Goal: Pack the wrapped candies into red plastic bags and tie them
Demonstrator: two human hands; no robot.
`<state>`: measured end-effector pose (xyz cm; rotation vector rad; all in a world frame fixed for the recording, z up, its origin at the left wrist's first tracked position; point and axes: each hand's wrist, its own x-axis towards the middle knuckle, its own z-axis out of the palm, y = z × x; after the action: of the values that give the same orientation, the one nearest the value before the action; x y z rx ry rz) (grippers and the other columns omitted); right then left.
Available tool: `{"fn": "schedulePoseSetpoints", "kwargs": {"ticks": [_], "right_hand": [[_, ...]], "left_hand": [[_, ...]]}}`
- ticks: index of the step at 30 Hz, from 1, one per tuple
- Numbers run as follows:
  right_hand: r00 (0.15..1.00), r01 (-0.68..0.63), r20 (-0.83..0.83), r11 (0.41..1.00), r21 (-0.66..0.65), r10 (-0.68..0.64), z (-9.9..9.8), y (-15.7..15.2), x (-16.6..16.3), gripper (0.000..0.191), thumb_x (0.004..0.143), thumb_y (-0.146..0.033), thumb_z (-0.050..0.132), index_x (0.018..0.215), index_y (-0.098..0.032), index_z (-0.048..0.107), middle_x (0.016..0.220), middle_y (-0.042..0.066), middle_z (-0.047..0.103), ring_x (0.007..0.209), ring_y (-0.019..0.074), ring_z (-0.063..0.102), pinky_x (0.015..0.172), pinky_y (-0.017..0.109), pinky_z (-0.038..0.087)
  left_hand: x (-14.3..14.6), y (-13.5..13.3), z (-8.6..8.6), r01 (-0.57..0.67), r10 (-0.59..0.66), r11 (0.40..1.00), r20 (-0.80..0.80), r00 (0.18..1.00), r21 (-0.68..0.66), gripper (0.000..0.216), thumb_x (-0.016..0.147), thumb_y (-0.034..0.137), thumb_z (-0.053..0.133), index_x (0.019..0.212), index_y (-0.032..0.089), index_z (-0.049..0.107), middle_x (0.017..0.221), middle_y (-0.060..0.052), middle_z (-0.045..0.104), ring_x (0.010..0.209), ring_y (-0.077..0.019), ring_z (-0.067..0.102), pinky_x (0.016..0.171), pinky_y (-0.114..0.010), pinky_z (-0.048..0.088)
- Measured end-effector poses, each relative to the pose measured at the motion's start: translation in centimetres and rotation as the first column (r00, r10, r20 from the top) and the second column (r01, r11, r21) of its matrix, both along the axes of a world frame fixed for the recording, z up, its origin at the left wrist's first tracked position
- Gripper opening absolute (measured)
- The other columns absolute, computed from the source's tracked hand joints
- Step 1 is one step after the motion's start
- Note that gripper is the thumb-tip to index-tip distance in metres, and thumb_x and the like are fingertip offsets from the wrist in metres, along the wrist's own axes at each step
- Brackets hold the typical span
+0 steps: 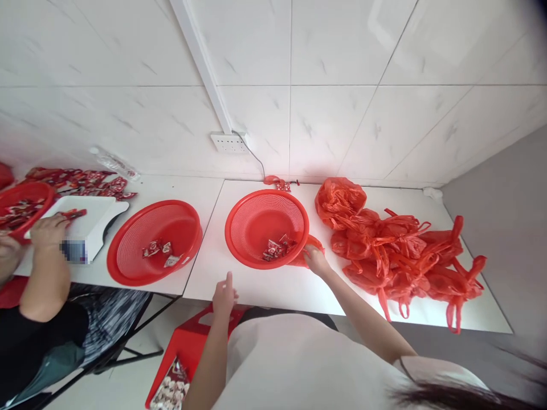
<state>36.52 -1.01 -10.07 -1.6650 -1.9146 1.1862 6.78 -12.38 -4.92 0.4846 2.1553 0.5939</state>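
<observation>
My right hand (pixel 315 259) grips a red plastic bag (pixel 302 257) against the right side of a round red basket (pixel 239 216). Part of that bag is hidden behind the basket's rim. Several small red-and-white wrapped packets (pixel 277 249) lie together at the basket's near right. My left hand (pixel 224 294) hovers by the table's front edge, below the basket. One of its fingers points forward while the others are loosely bent, and nothing shows in it.
Several filled, knotted red bags (pixel 397 250) are piled to the right. Left of me stands another red basket (pixel 123 245) holding a few packets. Further left, a co-worker's hand (pixel 49 228) is over a white scale (pixel 92 213). A red stool (pixel 190 341) stands below.
</observation>
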Motion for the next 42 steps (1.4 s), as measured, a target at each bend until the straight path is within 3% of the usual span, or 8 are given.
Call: {"fn": "schedulePoseSetpoints", "kwargs": {"ticks": [6,16,23,27,29,31,33,42], "right_hand": [[0.923,-0.025,0.37,0.975,-0.22,0.108,-2.4,-1.0,-0.8,0.042,0.088,-0.019,0.05,0.13,-0.022,0.055,0.119,0.009,0.064,0.104,0.0222,0.063,0.083,0.03,0.046],[0.778,-0.074,0.521,0.875,-0.479,0.351,2.0,-6.3,5.5,0.08,0.075,-0.003,0.051,0.149,-0.029,0.033,0.107,0.012,0.069,0.095,0.0244,0.066,0.074,0.03,0.045],[0.75,-0.277,0.449,0.848,-0.452,0.485,4.0,-7.0,4.5,0.071,0.072,-0.011,0.061,0.138,-0.032,0.051,0.102,0.006,0.072,0.1,0.0232,0.066,0.074,0.026,0.046],[0.708,-0.32,0.516,0.871,-0.373,0.481,2.9,-7.3,1.3,0.064,0.079,-0.027,0.065,0.14,-0.033,0.047,0.112,0.008,0.07,0.106,0.0257,0.064,0.081,0.031,0.046],[0.705,-0.315,0.547,0.89,-0.329,0.451,2.2,-7.6,-0.4,0.049,0.091,-0.033,0.053,0.14,-0.031,0.047,0.111,0.011,0.07,0.104,0.0256,0.065,0.084,0.033,0.046],[0.689,-0.296,0.592,0.908,-0.296,0.417,1.6,-7.9,-1.7,0.043,0.097,-0.03,0.041,0.139,-0.025,0.047,0.107,0.014,0.071,0.102,0.0261,0.066,0.086,0.035,0.046],[0.664,-0.266,0.639,0.922,-0.282,0.387,1.3,-7.9,-2.2,0.046,0.096,-0.025,0.043,0.142,-0.018,0.043,0.104,0.017,0.07,0.102,0.0278,0.066,0.087,0.037,0.046],[0.616,-0.264,0.677,0.916,-0.304,0.402,1.2,-4.6,0.0,0.044,0.076,-0.018,0.069,0.12,-0.02,0.06,0.107,0.013,0.07,0.102,0.0286,0.066,0.079,0.036,0.051]], "left_hand": [[2.6,9.2,-1.5,-0.292,0.189,0.953,0.602,0.775,0.077,0.025,0.09,0.03,0.055,0.108,0.013,0.058,0.089,-0.011,0.071,0.069,-0.0167,0.068,0.064,-0.028,0.057],[4.7,9.1,-3.0,-0.328,0.118,0.915,0.62,0.776,0.236,0.011,0.09,0.019,0.051,0.092,0.013,0.059,0.092,-0.009,0.069,0.075,-0.0152,0.069,0.069,-0.029,0.058],[4.8,9.1,-1.9,-0.291,0.071,0.909,0.576,0.814,0.298,0.018,0.088,0.033,0.056,0.091,0.015,0.055,0.081,-0.008,0.065,0.073,-0.0177,0.067,0.07,-0.033,0.056],[7.8,4.3,-2.2,0.07,-0.038,0.873,-0.076,0.996,0.484,0.025,0.09,0.044,0.05,0.093,0.02,0.049,0.083,-0.004,0.062,0.079,-0.0176,0.063,0.076,-0.031,0.051],[9.7,2.3,-2.8,0.561,-0.46,0.717,-0.324,0.827,0.414,0.018,0.093,0.037,0.043,0.096,0.021,0.051,0.093,-0.007,0.064,0.088,-0.017,0.063,0.081,-0.029,0.049],[11.1,1.6,-3.5,0.883,-0.793,0.45,-0.394,0.465,0.137,0.018,0.095,0.026,0.039,0.101,0.02,0.055,0.101,-0.01,0.066,0.095,-0.0182,0.064,0.086,-0.029,0.047],[11.3,2.2,-4.2,0.941,-0.888,0.334,-0.355,0.294,-0.056,0.022,0.091,0.019,0.044,0.107,0.016,0.059,0.101,-0.016,0.067,0.097,-0.0243,0.065,0.087,-0.036,0.046],[5.5,5.1,-4.0,0.88,-0.905,0.397,-0.272,0.327,-0.261,0.024,0.069,0.017,0.072,0.092,0.009,0.069,0.101,-0.024,0.069,0.107,-0.0372,0.063,0.094,-0.045,0.044]]}}
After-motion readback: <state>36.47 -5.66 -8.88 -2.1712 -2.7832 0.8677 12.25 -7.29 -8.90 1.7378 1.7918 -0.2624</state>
